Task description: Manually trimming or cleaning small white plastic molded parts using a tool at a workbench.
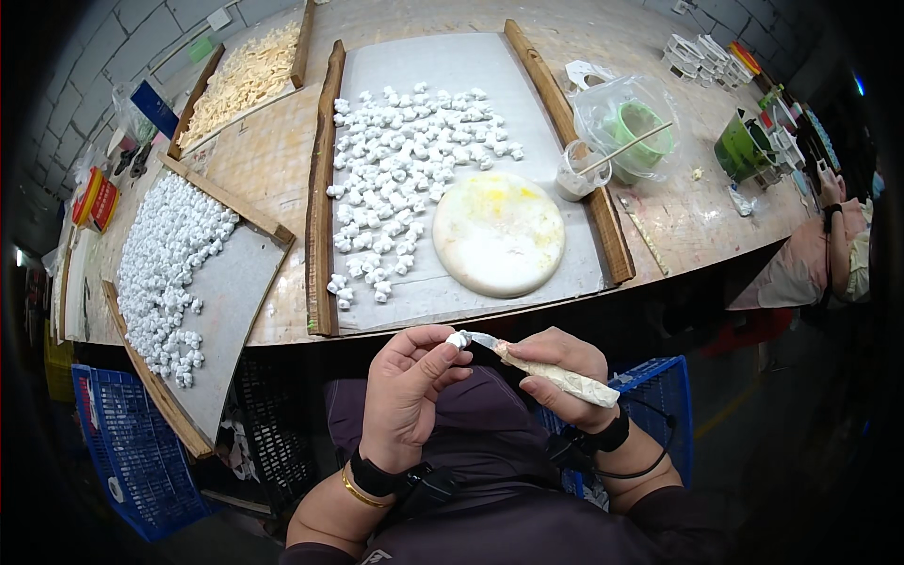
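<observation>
Between the thumb and fingertips of my left hand (403, 386) is a small white knobby piece (458, 340). My right hand (569, 358) is closed around a small knife (571, 383) whose thick handle is wrapped in pale material. The short blade reaches left and its tip meets the white piece, just in front of the table edge. Beyond my hands, a round white slab (498, 235) with yellow stains lies on a paper-covered board (428, 66). To its left many similar white pieces (386, 179) are spread out on the board.
Wooden rails (325, 188) border the board. More white pieces fill a tilted tray (226, 311) at left; cream-coloured pieces (247, 80) lie behind. A cup with a stick (576, 177) and green bowl (644, 132) stand right. Blue crates (132, 452) sit below. Another person (810, 254) is at far right.
</observation>
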`<move>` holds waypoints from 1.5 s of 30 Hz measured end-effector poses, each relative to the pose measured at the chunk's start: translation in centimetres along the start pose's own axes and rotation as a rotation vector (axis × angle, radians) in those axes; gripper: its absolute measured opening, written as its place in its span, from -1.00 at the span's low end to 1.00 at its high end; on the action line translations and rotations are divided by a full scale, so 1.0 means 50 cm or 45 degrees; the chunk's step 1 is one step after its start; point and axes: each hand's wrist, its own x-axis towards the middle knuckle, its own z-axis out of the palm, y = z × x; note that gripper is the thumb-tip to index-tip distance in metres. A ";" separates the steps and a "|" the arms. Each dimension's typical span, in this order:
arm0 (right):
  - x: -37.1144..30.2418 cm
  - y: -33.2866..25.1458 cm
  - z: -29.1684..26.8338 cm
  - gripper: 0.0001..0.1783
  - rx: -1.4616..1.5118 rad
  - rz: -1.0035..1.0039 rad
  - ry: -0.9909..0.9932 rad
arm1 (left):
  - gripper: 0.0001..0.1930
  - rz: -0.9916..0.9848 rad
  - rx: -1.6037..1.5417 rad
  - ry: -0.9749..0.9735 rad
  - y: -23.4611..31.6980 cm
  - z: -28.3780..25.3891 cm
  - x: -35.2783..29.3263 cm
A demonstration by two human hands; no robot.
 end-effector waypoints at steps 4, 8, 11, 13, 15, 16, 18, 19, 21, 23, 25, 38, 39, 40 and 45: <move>-0.007 0.006 -0.003 -0.64 -0.007 0.019 0.029 | -0.80 -0.001 0.002 0.011 0.000 0.000 0.000; -0.004 0.003 -0.005 -0.64 -0.006 0.013 0.036 | -0.80 -0.005 0.002 0.020 0.000 0.002 0.001; 0.001 -0.002 -0.001 -0.64 -0.019 -0.028 0.019 | -0.80 0.010 0.031 0.008 -0.003 0.002 0.001; 0.002 0.001 0.001 -0.64 -0.054 -0.061 0.000 | -0.80 0.024 0.041 0.007 -0.001 0.004 0.000; -0.002 0.003 -0.001 -0.64 -0.058 -0.056 0.015 | -0.80 0.030 0.052 0.004 0.000 0.005 0.000; -0.004 0.004 -0.002 -0.64 -0.061 -0.053 0.022 | -0.80 0.029 0.058 0.001 0.000 0.005 0.000; -0.005 0.003 -0.004 -0.65 -0.067 -0.034 0.045 | -0.80 0.030 0.068 0.000 0.000 0.005 0.000; -0.006 0.003 -0.005 -0.65 -0.070 -0.025 0.057 | -0.80 0.031 0.072 0.001 -0.001 0.005 0.000; -0.007 0.002 -0.006 -0.65 -0.064 -0.026 0.056 | -0.80 0.032 0.077 0.003 -0.001 0.005 0.000; -0.007 -0.001 -0.006 -0.65 -0.056 -0.031 0.057 | -0.80 0.032 0.080 0.005 -0.001 0.006 0.000; -0.007 -0.003 -0.005 -0.65 -0.045 -0.042 0.057 | -0.80 0.041 0.088 -0.002 -0.002 0.007 0.000; -0.003 -0.001 0.001 -0.66 -0.137 -0.159 0.014 | -0.74 0.185 0.184 0.006 -0.006 0.014 -0.001; -0.002 -0.002 0.001 -0.66 -0.149 -0.162 0.012 | -0.74 0.200 0.199 0.005 -0.006 0.016 0.000; -0.002 -0.002 0.001 -0.66 -0.161 -0.165 0.009 | -0.74 0.214 0.213 0.004 -0.005 0.018 0.000; -0.005 -0.001 -0.006 -0.67 -0.181 -0.159 0.011 | -0.74 0.294 0.286 0.016 -0.007 0.020 -0.002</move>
